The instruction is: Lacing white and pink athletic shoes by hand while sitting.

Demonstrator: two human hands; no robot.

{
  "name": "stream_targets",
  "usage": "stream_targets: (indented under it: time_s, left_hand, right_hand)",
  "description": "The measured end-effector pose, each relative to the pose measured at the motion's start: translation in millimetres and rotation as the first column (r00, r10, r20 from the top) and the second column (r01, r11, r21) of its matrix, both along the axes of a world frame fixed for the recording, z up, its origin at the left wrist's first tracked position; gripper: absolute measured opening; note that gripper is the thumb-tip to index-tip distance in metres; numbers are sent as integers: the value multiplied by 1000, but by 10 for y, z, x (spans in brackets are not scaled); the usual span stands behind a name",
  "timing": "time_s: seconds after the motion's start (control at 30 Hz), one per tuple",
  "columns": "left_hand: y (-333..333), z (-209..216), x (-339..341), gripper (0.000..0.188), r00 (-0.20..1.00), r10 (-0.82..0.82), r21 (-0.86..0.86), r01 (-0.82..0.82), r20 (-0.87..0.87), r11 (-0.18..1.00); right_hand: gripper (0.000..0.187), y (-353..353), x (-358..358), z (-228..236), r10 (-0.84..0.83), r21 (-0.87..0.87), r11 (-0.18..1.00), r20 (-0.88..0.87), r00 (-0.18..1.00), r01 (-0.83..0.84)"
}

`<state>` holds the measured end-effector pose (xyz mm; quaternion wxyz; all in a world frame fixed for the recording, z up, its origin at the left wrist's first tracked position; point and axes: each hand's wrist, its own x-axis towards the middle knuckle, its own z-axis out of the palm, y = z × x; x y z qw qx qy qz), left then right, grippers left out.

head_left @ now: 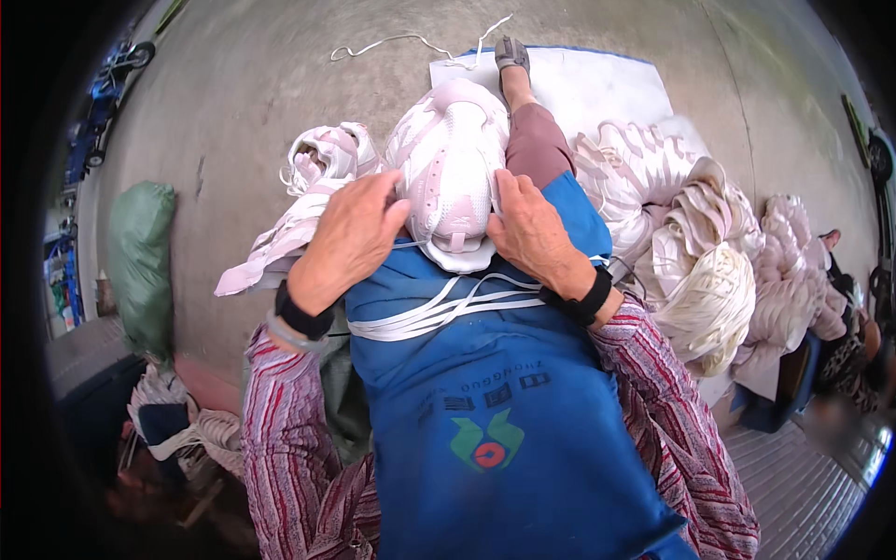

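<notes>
A white and pink shoe upper (457, 201) lies toe-away across my lap, on top of others nested beneath it. My left hand (350, 233) grips its left edge, thumb near the tongue end. On the opposite edge my right hand (539, 231) holds it too, fingers bent inward against the side. One thin lace (409, 245) passes by my left thumb; where its ends go is hidden. Several white laces (439, 313) lie across my blue apron (485, 373), just below the upper.
More uppers are heaped at left (327, 154) and in a long pile at right (644, 177). A bundle of cream laces (714, 299) hangs over that pile. A loose lace (401, 39) is on the floor ahead, beside a white sheet (597, 84). A green sack (142, 266) stands far left.
</notes>
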<state>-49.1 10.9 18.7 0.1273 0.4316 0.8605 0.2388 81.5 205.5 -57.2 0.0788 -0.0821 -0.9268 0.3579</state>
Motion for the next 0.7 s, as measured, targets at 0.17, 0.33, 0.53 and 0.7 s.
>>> stream_targets:
  time_s: [0.17,0.33,0.53,0.7]
  left_hand:
    - [252,1,-7,20,998,49,-131,-52,-30,990]
    - [272,-1,-179,19,932,203,-195,-148,301,969]
    - [290,60,-131,20,918,206,-131,-171,340,977]
    - [366,117,56,18,960,214,-61,-206,180,977]
  right_hand:
    - [34,30,-28,-35,3,67,998,-25,1000,-2]
    - [35,37,-24,51,24,139,990,-117,993,-7]
    - [34,-75,-11,199,51,337,941,-84,995,-20]
    - [28,-96,-85,196,35,388,922,-117,993,13]
